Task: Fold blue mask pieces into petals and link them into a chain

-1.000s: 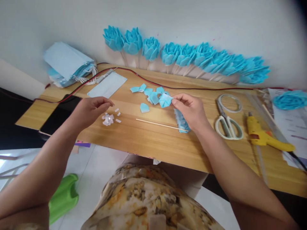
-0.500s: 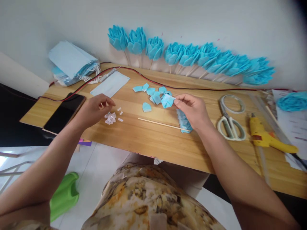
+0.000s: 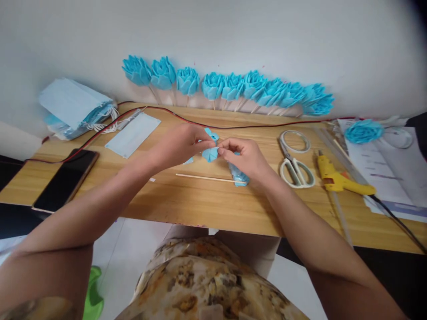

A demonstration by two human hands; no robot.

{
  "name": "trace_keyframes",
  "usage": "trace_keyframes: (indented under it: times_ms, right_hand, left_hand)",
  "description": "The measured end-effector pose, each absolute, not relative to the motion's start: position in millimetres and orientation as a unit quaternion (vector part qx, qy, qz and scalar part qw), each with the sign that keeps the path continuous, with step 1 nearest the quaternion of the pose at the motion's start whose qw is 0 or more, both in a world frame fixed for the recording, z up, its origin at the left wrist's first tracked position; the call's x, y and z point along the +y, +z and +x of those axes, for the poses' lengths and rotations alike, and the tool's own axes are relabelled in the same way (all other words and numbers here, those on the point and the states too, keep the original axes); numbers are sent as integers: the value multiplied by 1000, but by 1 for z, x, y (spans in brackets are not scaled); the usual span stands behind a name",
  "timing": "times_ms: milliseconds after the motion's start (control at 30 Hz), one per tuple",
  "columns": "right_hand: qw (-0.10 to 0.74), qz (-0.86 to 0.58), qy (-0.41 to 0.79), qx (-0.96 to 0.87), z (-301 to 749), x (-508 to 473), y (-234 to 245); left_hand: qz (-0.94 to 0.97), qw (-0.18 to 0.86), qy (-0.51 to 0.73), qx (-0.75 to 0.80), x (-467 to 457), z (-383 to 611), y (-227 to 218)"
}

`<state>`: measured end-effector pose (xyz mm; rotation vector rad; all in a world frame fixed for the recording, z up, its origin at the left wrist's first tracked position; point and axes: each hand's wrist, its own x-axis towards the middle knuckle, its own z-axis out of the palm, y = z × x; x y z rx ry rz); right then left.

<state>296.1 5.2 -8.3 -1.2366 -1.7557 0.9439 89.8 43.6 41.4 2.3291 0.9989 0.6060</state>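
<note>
Left hand (image 3: 178, 149) has swung over to meet my right hand (image 3: 245, 158) at the blue petal (image 3: 210, 155), over the table (image 3: 200, 206). Both sets of fingers look pinched together on its edge; I'd press lightly there, avoiding stray creases.

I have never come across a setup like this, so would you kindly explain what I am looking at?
Gladly. There is no machine: these are a person's two bare hands, seen through one camera worn on the head, looking forward and down.

On the wooden table lie a phone, a mask stack and a single mask to the left. Nearer the middle is a thin stick; to the right are scissors and a yellow glue gun. Blue flowers on sticks line the wall behind.

The right hand holds a small blue piece. The left hand's fingertips meet it, though whether they grip it is unclear.
</note>
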Motion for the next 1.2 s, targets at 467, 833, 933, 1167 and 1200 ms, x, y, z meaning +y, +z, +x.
trace_keyframes:
  times_ms: [467, 833, 933, 1167, 1200]
  right_hand:
    - [381, -548, 253, -700, 344, 26, 3]
    - [235, -601, 241, -725, 371, 55, -29]
    - [250, -602, 283, -703, 364, 53, -32]
    - [339, -530, 369, -684, 351, 28, -22]
    - [341, -521, 377, -685, 350, 23, -19]
  left_hand:
    - [763, 358, 289, 454, 67, 116, 45]
    - [619, 436, 442, 481, 76, 131, 36]
    - [622, 436, 451, 469, 79, 134, 29]
    - [589, 468, 475, 456, 77, 146, 7]
    - [578, 482, 482, 448, 75, 148, 4]
